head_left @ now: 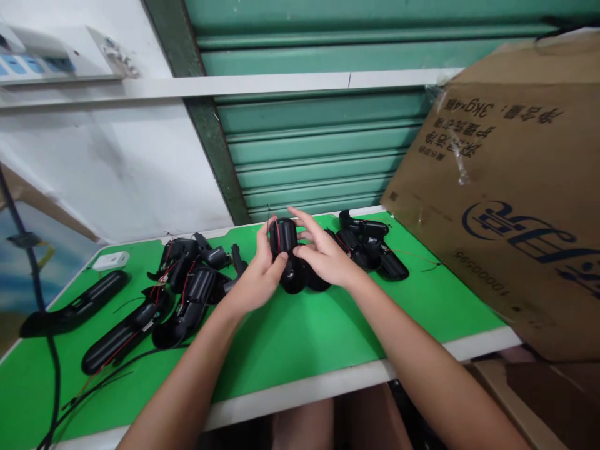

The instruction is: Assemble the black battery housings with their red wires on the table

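Observation:
Above the green tabletop [285,350], a glossy black plastic housing [284,236] with ribbed sides and a thin red wire is between my hands. My left hand [257,275] grips its left side, the thumb lying along the near face. On the other side, my right hand [323,253] has its thumb against the housing, with the index finger stretched past the top. The housing's rounded lower end [295,276] points towards me. Another dark part [317,281] shows partly from behind my right hand.
Several black housings with red wires [187,300] are heaped left, beside a long curved black shell [79,303]. More black parts [375,244] lie right. A black cable [51,350] crosses the left side. A large carton [506,187] stands right; a green shutter [319,137] closes the back.

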Demonstrator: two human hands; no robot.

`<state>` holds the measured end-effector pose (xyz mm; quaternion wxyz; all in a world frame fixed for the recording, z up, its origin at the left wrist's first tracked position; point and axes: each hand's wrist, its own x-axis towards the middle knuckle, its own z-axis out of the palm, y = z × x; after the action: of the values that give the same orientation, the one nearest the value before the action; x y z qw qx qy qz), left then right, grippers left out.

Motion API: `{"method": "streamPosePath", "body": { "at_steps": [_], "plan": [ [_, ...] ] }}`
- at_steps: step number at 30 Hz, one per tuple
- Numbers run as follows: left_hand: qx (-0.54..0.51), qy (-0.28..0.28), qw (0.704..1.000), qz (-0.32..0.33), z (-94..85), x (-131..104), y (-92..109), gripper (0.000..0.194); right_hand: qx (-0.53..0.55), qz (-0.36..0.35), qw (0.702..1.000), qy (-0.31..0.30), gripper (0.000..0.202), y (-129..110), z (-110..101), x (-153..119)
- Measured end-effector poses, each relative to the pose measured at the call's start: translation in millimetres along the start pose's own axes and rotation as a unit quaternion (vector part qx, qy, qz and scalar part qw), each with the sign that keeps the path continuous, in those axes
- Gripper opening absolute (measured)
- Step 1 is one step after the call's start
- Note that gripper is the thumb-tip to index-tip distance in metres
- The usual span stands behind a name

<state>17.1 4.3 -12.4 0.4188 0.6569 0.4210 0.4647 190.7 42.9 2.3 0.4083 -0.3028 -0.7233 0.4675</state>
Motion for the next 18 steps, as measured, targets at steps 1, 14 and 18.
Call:
{"method": "streamPosePath", "body": {
  "at_steps": [1,14,18],
  "plan": [
    [0.010,0.007,1.000,0.003,-0.9,-0.2,-0.1,0.075,-0.016,-0.005,1.000,0.015,0.070,1.6,-0.5,1.0],
    [0.160,0.172,0.963,-0.133,-3.0,6.0,-17.1,0.083,-0.140,-0.067,0.981,0.117,0.039,12.0,3.5,4.3],
    [0.151,0.165,0.970,-0.095,7.5,5.7,-28.8,0.091,-0.152,-0.075,0.978,0.121,0.035,8.6,3.7,2.5]
  ]
}}
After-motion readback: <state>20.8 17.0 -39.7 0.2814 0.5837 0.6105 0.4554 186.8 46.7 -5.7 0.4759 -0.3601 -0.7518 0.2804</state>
